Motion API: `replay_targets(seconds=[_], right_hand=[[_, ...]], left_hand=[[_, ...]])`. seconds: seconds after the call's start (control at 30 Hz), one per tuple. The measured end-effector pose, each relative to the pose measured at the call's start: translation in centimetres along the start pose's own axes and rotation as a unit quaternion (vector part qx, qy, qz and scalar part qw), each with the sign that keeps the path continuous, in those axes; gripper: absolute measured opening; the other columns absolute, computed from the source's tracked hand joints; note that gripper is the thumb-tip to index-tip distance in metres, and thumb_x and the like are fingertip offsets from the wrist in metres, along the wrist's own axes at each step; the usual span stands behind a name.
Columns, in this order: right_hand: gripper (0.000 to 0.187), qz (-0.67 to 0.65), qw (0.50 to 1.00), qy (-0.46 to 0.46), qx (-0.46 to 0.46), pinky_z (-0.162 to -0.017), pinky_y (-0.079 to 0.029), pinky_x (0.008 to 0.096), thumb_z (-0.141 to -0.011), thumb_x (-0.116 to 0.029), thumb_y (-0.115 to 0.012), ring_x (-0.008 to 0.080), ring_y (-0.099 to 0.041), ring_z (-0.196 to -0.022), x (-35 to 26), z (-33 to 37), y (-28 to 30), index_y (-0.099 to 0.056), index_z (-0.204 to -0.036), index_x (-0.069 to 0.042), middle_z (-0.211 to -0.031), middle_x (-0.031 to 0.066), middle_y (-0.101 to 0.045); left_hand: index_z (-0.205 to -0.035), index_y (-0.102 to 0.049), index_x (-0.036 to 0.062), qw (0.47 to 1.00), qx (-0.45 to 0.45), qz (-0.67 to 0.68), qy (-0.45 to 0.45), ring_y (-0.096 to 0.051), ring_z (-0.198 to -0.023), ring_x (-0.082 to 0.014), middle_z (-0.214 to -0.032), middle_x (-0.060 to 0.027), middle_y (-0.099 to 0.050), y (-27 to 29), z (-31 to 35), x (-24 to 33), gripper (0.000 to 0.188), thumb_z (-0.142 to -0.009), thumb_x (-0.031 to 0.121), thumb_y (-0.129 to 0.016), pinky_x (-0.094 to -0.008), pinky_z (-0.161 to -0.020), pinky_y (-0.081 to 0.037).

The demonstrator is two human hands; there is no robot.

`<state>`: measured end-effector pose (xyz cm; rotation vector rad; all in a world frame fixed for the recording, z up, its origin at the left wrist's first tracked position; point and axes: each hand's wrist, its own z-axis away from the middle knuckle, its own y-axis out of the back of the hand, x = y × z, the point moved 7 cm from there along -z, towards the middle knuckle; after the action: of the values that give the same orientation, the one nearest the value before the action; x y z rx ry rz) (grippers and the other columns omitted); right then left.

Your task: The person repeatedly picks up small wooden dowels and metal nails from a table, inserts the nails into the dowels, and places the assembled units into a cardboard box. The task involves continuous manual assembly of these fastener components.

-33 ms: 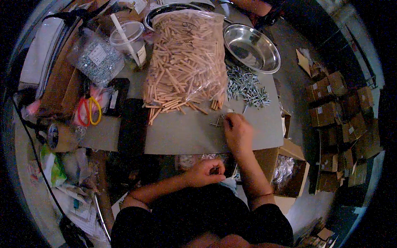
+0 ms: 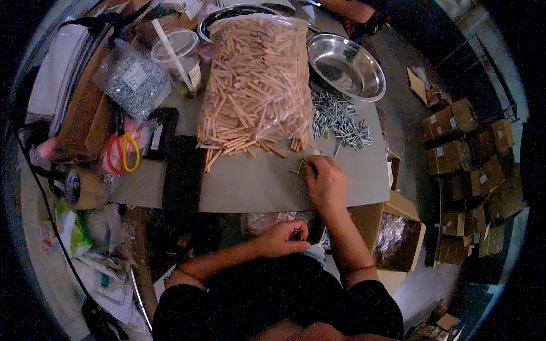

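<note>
My right hand is over the table's front part, its fingers bent together beside a few loose screws. Whatever its fingertips hold, if anything, is too small to make out. Close to my body, below the table edge, my left hand is curled with fingertips near the thumb; its contents are hidden. Just beyond my right hand lies a pile of silvery screws. A large clear bag of short wooden dowels lies at the table's middle, with several dowels spilling from its near end.
A steel bowl stands behind the screws. To the left are a lidded plastic cup, a bag of small metal parts and scissors with red and yellow handles. Cardboard boxes are stacked at right; an open carton stands by the table.
My right hand has shifted very slightly left, beside the loose screws. My left hand stays almost in place.
</note>
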<state>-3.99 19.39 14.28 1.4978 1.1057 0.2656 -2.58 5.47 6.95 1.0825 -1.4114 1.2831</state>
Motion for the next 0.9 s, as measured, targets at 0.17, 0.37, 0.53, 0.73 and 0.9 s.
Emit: replay_targets(seconds=[0.17, 0.37, 0.53, 0.73, 0.9], right_hand=[[0.021, -0.035, 0.999, -0.002, -0.009, -0.069, -0.049, 0.0383, -0.074, -0.015, -0.067, 0.0339, -0.060, -0.076, -1.4, -0.2, 0.3, -0.063, -0.091, -0.004, -0.088, 0.0157, -0.060], [0.023, -0.043, 0.994, 0.041, -0.092, -0.075, -0.048, 0.0386, -0.072, -0.014, -0.067, 0.0325, -0.059, -0.087, -1.2, -0.4, -0.4, -0.065, -0.093, -0.005, -0.092, 0.0143, -0.059], [0.021, -0.034, 0.986, 0.082, -0.141, -0.077, -0.048, 0.0382, -0.072, -0.007, -0.064, 0.0327, -0.058, -0.089, -0.7, 0.6, -0.9, -0.066, -0.093, -0.009, -0.094, 0.0131, -0.059], [0.024, -0.122, 0.928, 0.158, -0.315, -0.079, -0.049, 0.0370, -0.072, -0.001, -0.061, 0.0327, -0.059, -0.089, -3.2, 4.8, 0.6, -0.066, -0.094, -0.008, -0.096, 0.0125, -0.059], [0.028, -0.300, 0.846, -0.021, -0.440, -0.079, -0.049, 0.0362, -0.071, -0.003, -0.065, 0.0313, -0.057, -0.090, -3.4, 7.3, 1.4, -0.065, -0.098, -0.009, -0.101, 0.0115, -0.058]], left_hand=[[-0.086, -0.051, 0.0057, 0.998, -0.001, -0.023, 0.060, -0.048, -0.079, -0.0137, -0.082, -0.0035, -0.052, -0.6, 0.5, -4.5, 0.027, -0.080, 0.026, -0.069, -0.0287, -0.072, -0.042], [-0.087, -0.053, 0.0050, 0.996, 0.018, 0.011, 0.088, -0.050, -0.079, -0.0139, -0.083, -0.0032, -0.054, 0.3, 0.0, -4.0, 0.028, -0.080, 0.027, -0.069, -0.0288, -0.072, -0.043], [-0.087, -0.055, 0.0057, 0.976, -0.011, 0.168, 0.137, -0.051, -0.080, -0.0134, -0.084, -0.0025, -0.055, -0.2, -0.3, -6.6, 0.023, -0.079, 0.021, -0.070, -0.0280, -0.073, -0.043], [-0.094, -0.057, 0.0059, 0.943, 0.055, 0.289, 0.155, -0.054, -0.087, -0.0137, -0.092, -0.0022, -0.059, 0.0, -0.1, -8.7, 0.024, -0.076, 0.012, -0.071, -0.0278, -0.077, -0.045], [-0.114, -0.053, 0.0026, 0.955, -0.073, 0.269, 0.102, -0.053, -0.100, -0.0154, -0.104, -0.0037, -0.059, -1.1, -0.7, -4.6, 0.044, -0.076, 0.014, -0.072, -0.0298, -0.088, -0.044]])
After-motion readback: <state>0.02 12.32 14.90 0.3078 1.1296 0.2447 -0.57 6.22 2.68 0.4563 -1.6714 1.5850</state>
